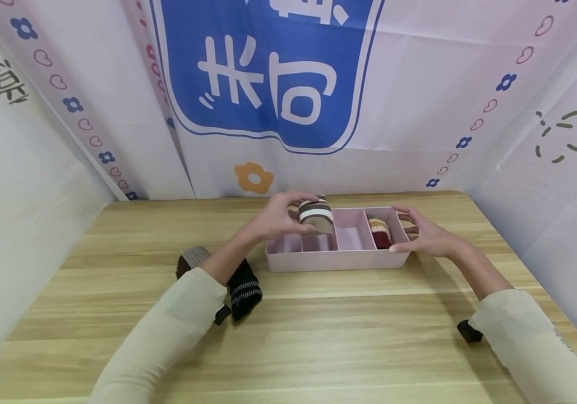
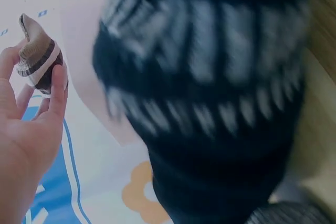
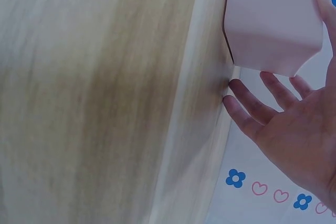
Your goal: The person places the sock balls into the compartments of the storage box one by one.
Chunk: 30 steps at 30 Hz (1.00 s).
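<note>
Rolled striped sock [image 1: 315, 217] — pinched in left hand [image 1: 282, 214], over pink box [image 1: 338, 261], second compartment from left, near far edge of bench [image 1: 338, 331]. Right hand [image 1: 423, 234] — fingers spread, thumb at box's front-right corner.

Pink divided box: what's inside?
Rightmost compartment: a rolled yellow, white and dark-red sock. Next compartment: bare floor. The left hand and striped sock it holds partly cover the two left compartments, so anything behind them is hidden.

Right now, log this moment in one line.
left hand: holds striped sock over pink box; right hand: grips box's right end; red-yellow sock: in rightmost compartment
</note>
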### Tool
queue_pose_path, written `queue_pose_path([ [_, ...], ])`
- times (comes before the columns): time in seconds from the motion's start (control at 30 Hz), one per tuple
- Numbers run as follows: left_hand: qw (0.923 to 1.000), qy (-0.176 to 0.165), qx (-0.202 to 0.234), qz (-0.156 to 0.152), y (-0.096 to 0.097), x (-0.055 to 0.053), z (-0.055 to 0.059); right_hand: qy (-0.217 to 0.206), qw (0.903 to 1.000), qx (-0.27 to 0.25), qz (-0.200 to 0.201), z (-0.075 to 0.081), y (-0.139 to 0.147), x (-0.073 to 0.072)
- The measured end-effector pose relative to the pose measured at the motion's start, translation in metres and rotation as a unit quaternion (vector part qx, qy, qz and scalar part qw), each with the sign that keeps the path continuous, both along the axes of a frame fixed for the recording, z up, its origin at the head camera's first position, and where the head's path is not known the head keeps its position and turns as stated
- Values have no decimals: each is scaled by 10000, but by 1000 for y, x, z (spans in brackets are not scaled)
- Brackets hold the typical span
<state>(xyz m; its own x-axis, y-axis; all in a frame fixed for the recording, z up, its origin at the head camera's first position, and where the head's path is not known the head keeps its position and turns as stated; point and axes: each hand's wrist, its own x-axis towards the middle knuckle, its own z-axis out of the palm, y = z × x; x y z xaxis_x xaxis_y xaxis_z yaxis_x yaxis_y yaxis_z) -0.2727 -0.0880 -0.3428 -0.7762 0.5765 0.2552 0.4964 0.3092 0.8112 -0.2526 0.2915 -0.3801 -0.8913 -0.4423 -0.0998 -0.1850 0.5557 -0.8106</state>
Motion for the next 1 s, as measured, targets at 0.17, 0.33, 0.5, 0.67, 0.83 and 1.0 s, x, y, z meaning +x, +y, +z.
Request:
queue_pose_path([
  [0.17, 9998, -158, -17, -75, 14, 0, 0, 12, 10000, -17, 9, 0, 1, 0],
  [0.33, 9996, -249, -68, -67, 26, 1, 1, 34, 10000, 9, 4, 0, 1, 0],
  [0.5, 9995, -137, -291, -79, 37, 0, 2, 27, 10000, 28, 10, -1, 1, 0],
  [0.67, 9994, -49, -330, -123, 49, -2, 0, 25, 10000, 50, 19, -1, 2, 0],
  [0.83, 9992, -96, -368, -141, 61, -4, -5, 46, 10000, 80, -7, -2, 2, -1],
  [1.0, 9987, -85, -490, -80, 71, -7, -8, 49, 10000, 37, 3, -1, 1, 0],
])
